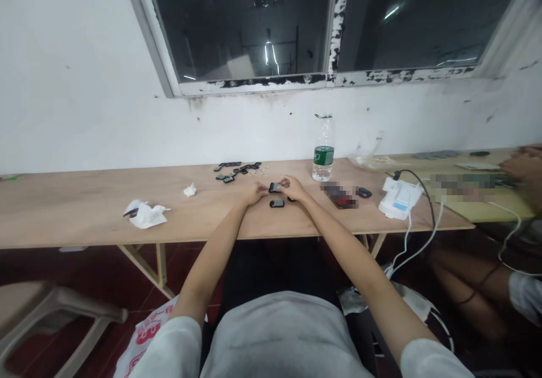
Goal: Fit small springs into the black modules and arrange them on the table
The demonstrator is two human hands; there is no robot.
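Note:
Above the tabletop a small black-and-grey rectangular piece (275, 187) is pinched by my right hand (293, 188) at its right end. At its left end are the closed fingertips of my left hand (256, 192); whether they grip this piece or something tiny is too small to tell. Just below on the wood lies a second black-and-grey piece (277, 203), lying flat. A dark piece (291, 199) shows partly beneath my right hand. Farther back is a loose group of similar pieces (229, 178), with small pale bits (257, 171) beside them.
On the wooden table (84, 209) are crumpled tissues (147, 215), a water bottle (323, 155), a black mouse (363, 192) and a white power strip (400, 197) with cables. Another person's hands (525, 166) are at the right. A plastic stool (55, 316) stands lower left.

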